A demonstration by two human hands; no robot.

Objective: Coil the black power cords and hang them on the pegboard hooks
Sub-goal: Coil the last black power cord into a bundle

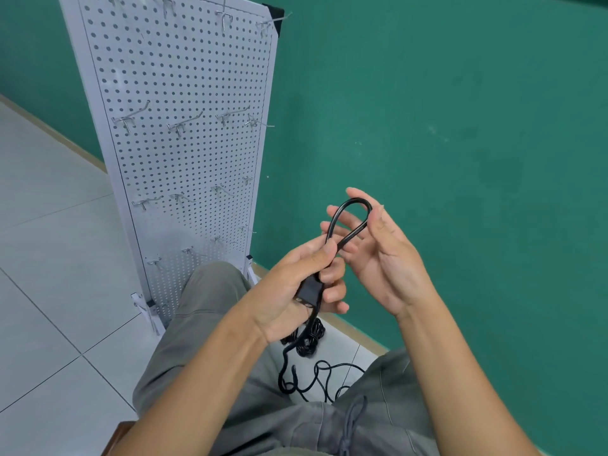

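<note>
From the head camera, the left hand is gripping the black rubber-sheathed power cord just above its blocky black plug, thumb pressing the doubled strands against curled fingers. The first loop is standing up at twelve o'clock from that fist, and the right hand, fingers spread and relaxed, is cradling its far side (touching, not pinching). The slack is trailing toward six o'clock onto the pale tiled floor. At ten o'clock the white perforated metal pegboard is waiting. The cord looks light, springy and smooth; holding it beside the plug seems best.
</note>
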